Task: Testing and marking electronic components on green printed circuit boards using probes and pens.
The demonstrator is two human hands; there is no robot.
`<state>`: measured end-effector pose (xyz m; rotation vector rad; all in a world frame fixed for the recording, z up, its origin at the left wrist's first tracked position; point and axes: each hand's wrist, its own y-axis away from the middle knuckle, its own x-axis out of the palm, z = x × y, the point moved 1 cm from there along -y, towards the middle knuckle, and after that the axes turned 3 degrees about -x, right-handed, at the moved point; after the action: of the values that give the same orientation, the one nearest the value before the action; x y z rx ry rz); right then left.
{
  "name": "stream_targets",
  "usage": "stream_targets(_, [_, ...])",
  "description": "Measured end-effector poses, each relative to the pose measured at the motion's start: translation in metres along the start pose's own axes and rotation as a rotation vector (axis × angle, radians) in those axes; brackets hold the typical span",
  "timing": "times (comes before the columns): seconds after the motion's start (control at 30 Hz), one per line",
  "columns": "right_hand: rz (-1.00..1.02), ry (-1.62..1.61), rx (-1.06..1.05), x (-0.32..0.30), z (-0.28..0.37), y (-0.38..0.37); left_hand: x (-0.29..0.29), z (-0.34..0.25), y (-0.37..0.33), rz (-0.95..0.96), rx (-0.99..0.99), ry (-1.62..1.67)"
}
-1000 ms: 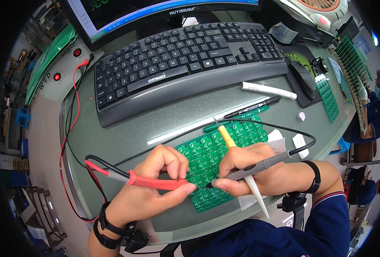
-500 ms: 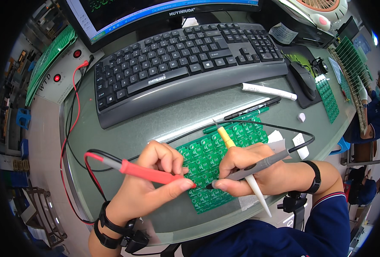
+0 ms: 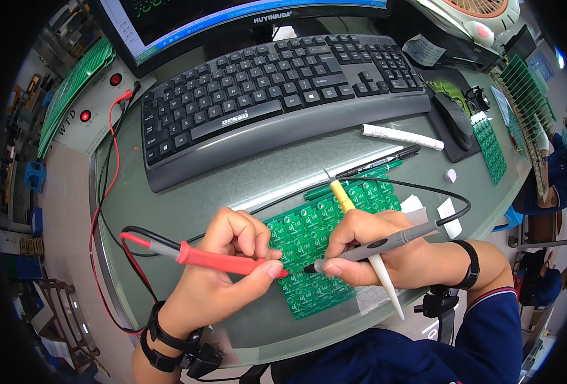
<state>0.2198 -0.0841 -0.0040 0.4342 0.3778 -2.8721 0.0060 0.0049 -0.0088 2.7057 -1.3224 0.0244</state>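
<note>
My left hand (image 3: 232, 262) pinches a red test probe (image 3: 216, 259), its tip over a green circuit board panel (image 3: 302, 224). My right hand (image 3: 385, 253) grips a grey-and-black test probe (image 3: 385, 243) that points left toward the red one, with a small gap between the tips. Whether either tip touches the board, I cannot tell. Tucked in the same right hand is a slim tool with a yellow grip (image 3: 342, 197), a thin pointed metal tip and a white tapered end. The panel lies on the glass-topped table and carries rows of small repeated boards, partly covered by my fingers.
A black keyboard (image 3: 264, 96) spans the table below a monitor. Beyond the panel lie a white marker (image 3: 401, 137) and a black pen (image 3: 385, 160). A mouse (image 3: 453, 118) sits at right. The red lead (image 3: 112, 173) runs to a white box (image 3: 98, 109) at left.
Both probe tips have shifted slightly up over the panel. The yellow-gripped tool has moved a little up and right with my right hand.
</note>
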Motion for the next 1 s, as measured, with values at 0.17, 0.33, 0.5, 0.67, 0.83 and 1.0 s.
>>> stream_targets(0.17, [-0.001, 0.019, -0.004, 0.0002, -0.0008, -0.0002, 0.0009, 0.0012, 0.0010, -0.001, 0.035, -0.016])
stream_targets(0.33, [0.018, 0.052, -0.001, -0.0011, 0.0010, -0.0002, 0.0007, 0.0012, 0.0016, -0.003, 0.035, -0.024])
stream_targets(0.5, [0.001, 0.048, -0.007, 0.0000, 0.0010, -0.0008, 0.0021, -0.0007, 0.0019, -0.008, 0.037, -0.040])
stream_targets(0.67, [-0.015, 0.038, -0.016, -0.0003, 0.0001, -0.0010, 0.0029, -0.0018, 0.0017, 0.002, 0.056, -0.072])
stream_targets(0.83, [0.001, 0.066, -0.010, -0.0011, 0.0011, -0.0011, 0.0021, -0.0017, 0.0018, 0.010, 0.056, -0.075])
stream_targets(1.0, [0.007, 0.072, -0.001, -0.0015, 0.0025, -0.0011, -0.0066, -0.0020, -0.0004, 0.002, -0.015, 0.025])
